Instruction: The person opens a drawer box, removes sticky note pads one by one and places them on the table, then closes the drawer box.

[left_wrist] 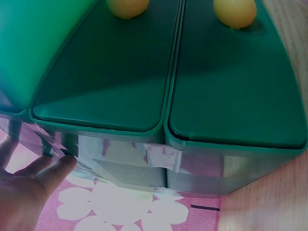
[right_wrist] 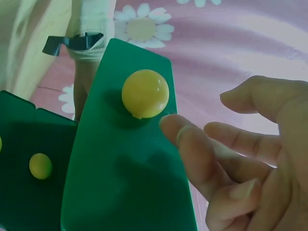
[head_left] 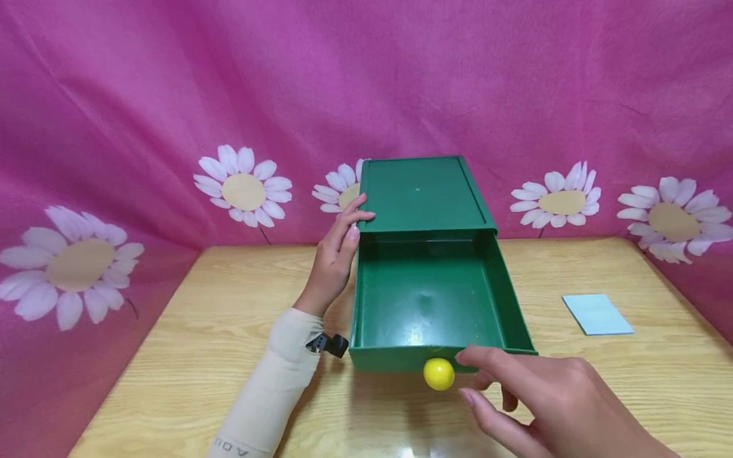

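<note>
A green drawer cabinet (head_left: 420, 191) stands on the table, its top drawer (head_left: 418, 299) pulled out with a bare floor inside. On the drawer's front is a round yellow knob (head_left: 438, 374). My right hand (head_left: 564, 401) is just right of the knob, thumb and forefinger apart; in the right wrist view the fingertips (right_wrist: 171, 126) are beside the knob (right_wrist: 145, 94), not round it. My left hand (head_left: 332, 261) rests against the cabinet's left side, fingertips at its top edge. The left wrist view shows two lower drawer fronts (left_wrist: 236, 86), shut, with yellow knobs.
A light blue square pad (head_left: 598, 314) lies on the wooden table (head_left: 229, 331) to the right of the cabinet. Behind hangs a pink cloth (head_left: 321, 83) with white daisies. Clear tape (left_wrist: 163, 156) runs along the cabinet's side.
</note>
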Available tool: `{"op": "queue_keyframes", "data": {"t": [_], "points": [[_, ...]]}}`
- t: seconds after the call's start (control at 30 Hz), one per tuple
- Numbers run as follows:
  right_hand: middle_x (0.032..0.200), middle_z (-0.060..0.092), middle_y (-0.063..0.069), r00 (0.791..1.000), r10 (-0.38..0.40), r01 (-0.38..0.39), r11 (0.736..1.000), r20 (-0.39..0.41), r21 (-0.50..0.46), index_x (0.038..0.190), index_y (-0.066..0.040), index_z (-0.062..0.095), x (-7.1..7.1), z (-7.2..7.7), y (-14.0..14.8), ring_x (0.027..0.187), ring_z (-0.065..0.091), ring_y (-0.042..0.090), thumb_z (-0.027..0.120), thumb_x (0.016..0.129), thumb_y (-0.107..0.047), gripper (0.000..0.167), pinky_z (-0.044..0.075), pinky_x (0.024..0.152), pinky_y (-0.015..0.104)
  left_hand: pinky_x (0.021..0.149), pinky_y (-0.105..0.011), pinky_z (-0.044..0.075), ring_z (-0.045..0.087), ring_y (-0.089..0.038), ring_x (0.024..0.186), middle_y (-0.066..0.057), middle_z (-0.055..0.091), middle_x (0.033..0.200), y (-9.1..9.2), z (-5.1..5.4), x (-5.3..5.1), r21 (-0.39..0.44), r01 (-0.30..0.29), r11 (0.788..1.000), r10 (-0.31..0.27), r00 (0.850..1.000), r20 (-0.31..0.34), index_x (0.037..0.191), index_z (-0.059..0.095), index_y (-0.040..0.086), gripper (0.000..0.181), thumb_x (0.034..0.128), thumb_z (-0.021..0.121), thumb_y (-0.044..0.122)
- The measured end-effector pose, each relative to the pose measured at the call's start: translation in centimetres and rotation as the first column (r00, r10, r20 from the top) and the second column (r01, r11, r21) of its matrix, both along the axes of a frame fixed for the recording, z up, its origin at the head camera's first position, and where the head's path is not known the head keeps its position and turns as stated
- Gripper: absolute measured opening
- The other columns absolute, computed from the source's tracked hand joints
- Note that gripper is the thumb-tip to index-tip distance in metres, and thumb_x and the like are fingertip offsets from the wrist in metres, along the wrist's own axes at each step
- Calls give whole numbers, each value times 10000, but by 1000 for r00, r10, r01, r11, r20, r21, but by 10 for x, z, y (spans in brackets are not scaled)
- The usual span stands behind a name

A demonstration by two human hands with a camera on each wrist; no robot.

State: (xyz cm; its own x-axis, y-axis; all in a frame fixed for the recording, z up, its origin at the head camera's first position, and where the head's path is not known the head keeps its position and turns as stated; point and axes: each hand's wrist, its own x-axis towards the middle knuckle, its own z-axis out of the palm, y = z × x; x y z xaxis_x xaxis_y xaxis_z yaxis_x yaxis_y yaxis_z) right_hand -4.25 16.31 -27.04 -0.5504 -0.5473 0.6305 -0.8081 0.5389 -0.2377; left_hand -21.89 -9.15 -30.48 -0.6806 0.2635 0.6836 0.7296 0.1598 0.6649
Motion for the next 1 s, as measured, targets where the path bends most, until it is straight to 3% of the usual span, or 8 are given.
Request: {"op": "queue_keyframes", "data": {"t": [0.1, 0.4, 0.67, 0.9, 1.0], "points": [[848, 622, -277, 998, -10, 9, 1000, 60, 28, 1118, -205, 622, 2, -2, -1, 600, 413, -176, 749, 822, -210, 322, 328, 503, 6, 1115, -437, 318, 278, -236, 1426, -163, 347, 1519, 0, 0, 1, -4, 0, 1000, 1, 1000, 5, 1290, 502, -10, 329, 1008, 346, 56], [709, 506, -317, 993, -3, -4, 999, 121, 54, 1162, -248, 593, 0, -12, -4, 532, 309, -180, 785, 796, -237, 413, 251, 470, 6, 1110, -448, 323, 274, -246, 1426, -170, 336, 1523, 0, -1, 1, -11, 1, 1000, -1, 1000, 10, 1300, 490, -14, 334, 1010, 342, 60], [695, 481, -298, 992, 23, -32, 997, 128, 75, 1209, -256, 584, -6, -17, -7, 524, 298, -187, 749, 839, -280, 406, 247, 474, 4, 1112, -451, 320, 275, -247, 1426, -173, 336, 1522, 0, 0, 0, -10, 2, 1000, -2, 1000, 11, 1298, 493, -13, 333, 1008, 346, 58], [701, 482, -303, 969, 15, -44, 992, 245, 114, 1264, -296, 550, -8, -20, -8, 550, 360, -157, 696, 883, -336, 410, 323, 510, 33, 1111, -452, 320, 272, -235, 1427, -165, 332, 1526, -1, 1, 0, -12, -4, 1000, 4, 1000, 8, 1303, 486, -9, 335, 1008, 343, 58], [671, 455, -296, 971, 23, -53, 991, 238, 121, 1272, -286, 544, -8, -22, -8, 567, 370, -157, 681, 892, -352, 409, 333, 515, 48, 1113, -448, 317, 273, -235, 1427, -165, 334, 1525, -1, 0, 0, -14, -5, 1000, 5, 1000, 8, 1302, 491, -8, 335, 1009, 345, 63]]}}
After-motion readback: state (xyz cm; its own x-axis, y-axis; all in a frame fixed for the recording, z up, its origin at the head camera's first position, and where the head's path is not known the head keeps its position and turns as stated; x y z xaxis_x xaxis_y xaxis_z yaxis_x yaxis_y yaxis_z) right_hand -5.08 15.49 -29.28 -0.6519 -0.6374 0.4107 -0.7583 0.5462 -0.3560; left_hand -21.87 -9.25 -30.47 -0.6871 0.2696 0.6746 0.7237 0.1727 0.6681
